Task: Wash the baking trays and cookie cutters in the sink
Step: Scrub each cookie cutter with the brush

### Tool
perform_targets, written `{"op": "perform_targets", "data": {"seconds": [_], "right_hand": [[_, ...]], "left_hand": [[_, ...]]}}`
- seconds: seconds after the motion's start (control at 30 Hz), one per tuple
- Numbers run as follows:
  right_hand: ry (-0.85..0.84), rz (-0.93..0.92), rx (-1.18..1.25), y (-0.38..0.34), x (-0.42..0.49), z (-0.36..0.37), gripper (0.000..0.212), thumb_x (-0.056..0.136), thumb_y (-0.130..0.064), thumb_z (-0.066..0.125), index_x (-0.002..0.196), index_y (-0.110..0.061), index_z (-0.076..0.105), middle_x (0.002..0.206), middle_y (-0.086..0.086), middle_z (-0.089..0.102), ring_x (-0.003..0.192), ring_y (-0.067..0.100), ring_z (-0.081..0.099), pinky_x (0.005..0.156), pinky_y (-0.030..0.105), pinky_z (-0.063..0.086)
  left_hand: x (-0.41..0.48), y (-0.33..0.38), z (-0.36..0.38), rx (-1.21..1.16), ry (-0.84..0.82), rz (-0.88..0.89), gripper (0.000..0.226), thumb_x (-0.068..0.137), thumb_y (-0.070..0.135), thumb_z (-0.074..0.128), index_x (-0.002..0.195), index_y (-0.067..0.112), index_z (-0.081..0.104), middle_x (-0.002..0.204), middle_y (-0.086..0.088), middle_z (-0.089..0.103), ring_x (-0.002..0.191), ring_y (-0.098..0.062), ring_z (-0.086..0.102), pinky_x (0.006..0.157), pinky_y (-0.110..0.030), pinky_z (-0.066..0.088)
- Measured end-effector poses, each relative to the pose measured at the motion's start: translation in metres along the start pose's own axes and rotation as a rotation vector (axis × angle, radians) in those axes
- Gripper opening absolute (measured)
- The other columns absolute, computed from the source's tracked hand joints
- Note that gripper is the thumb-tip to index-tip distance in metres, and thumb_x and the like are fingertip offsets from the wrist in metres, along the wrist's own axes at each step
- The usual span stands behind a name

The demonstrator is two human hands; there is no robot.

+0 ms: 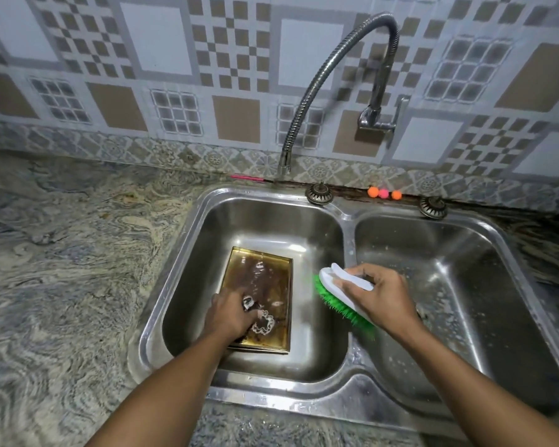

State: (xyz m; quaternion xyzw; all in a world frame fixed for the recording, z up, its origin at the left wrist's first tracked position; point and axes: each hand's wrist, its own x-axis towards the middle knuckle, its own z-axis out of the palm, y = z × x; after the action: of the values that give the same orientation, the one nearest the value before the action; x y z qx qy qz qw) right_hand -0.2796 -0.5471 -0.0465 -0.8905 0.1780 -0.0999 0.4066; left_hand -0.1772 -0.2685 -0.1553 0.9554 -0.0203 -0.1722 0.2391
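A gold baking tray (262, 275), wet and stained brown inside, lies flat in the left basin of the steel double sink (188, 253). My left hand (229, 314) rests inside the tray at its near end, fingers closed on a scalloped metal cookie cutter (265, 322). Another small cutter (248, 302) shows at my knuckles. My right hand (378, 295) holds a white scrubbing brush with green bristles (336, 291) above the divider between the basins, bristles facing the left basin.
A flexible chrome tap (336, 66) arcs from the wall, its spout over the sink's back rim. The right basin (449, 285) holds only soap flecks. Marbled stone counter (62, 269) spreads to the left. Small orange and pink balls (384, 193) sit behind the sink.
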Motion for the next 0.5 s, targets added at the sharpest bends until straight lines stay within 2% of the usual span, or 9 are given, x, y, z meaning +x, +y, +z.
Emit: {"op": "perform_targets", "data": {"seconds": [0.07, 0.2, 0.3, 0.4, 0.5], "right_hand": [[0.056, 0.038, 0.059, 0.004, 0.003, -0.019, 0.022, 0.074, -0.046, 0.083, 0.091, -0.032, 0.079, 0.083, -0.018, 0.075, 0.080, 0.005, 0.069, 0.069, 0.029, 0.055], [0.196, 0.133, 0.126, 0.026, 0.014, -0.068, 0.020, 0.075, -0.047, 0.081, 0.088, -0.032, 0.077, 0.086, -0.017, 0.075, 0.083, 0.004, 0.068, 0.070, 0.028, 0.053], [0.295, 0.182, 0.112, 0.054, 0.023, -0.102, 0.021, 0.076, -0.045, 0.081, 0.090, -0.030, 0.077, 0.086, -0.017, 0.074, 0.085, 0.007, 0.068, 0.069, 0.026, 0.050], [0.303, 0.256, 0.090, 0.085, 0.026, -0.125, 0.021, 0.077, -0.042, 0.081, 0.093, -0.028, 0.076, 0.088, -0.010, 0.073, 0.080, 0.009, 0.066, 0.064, 0.022, 0.045], [0.281, 0.297, 0.067, 0.125, 0.023, -0.136, 0.027, 0.076, -0.041, 0.082, 0.098, -0.026, 0.077, 0.092, -0.007, 0.075, 0.079, 0.011, 0.067, 0.067, 0.025, 0.050]], "left_hand": [[0.000, 0.020, -0.003, -0.011, 0.051, 0.053, 0.062, 0.082, 0.051, 0.074, 0.138, 0.034, 0.054, 0.137, 0.000, 0.054, 0.130, -0.024, 0.046, 0.105, -0.041, 0.045], [-0.008, 0.081, -0.004, -0.192, 0.155, 0.235, 0.045, 0.088, 0.042, 0.070, 0.129, 0.026, 0.062, 0.126, -0.003, 0.061, 0.121, -0.024, 0.052, 0.105, -0.040, 0.045], [-0.024, 0.141, 0.005, -0.306, 0.221, 0.412, 0.027, 0.089, 0.032, 0.071, 0.114, 0.023, 0.070, 0.109, 0.002, 0.068, 0.101, -0.015, 0.060, 0.094, -0.033, 0.050], [-0.042, 0.199, 0.027, -0.385, 0.150, 0.517, 0.016, 0.088, 0.029, 0.071, 0.103, 0.023, 0.072, 0.096, 0.006, 0.070, 0.088, -0.011, 0.064, 0.085, -0.031, 0.054], [-0.054, 0.242, 0.065, -0.314, -0.049, 0.525, 0.014, 0.088, 0.031, 0.069, 0.098, 0.021, 0.071, 0.087, 0.005, 0.071, 0.082, -0.012, 0.066, 0.079, -0.031, 0.056]]}}
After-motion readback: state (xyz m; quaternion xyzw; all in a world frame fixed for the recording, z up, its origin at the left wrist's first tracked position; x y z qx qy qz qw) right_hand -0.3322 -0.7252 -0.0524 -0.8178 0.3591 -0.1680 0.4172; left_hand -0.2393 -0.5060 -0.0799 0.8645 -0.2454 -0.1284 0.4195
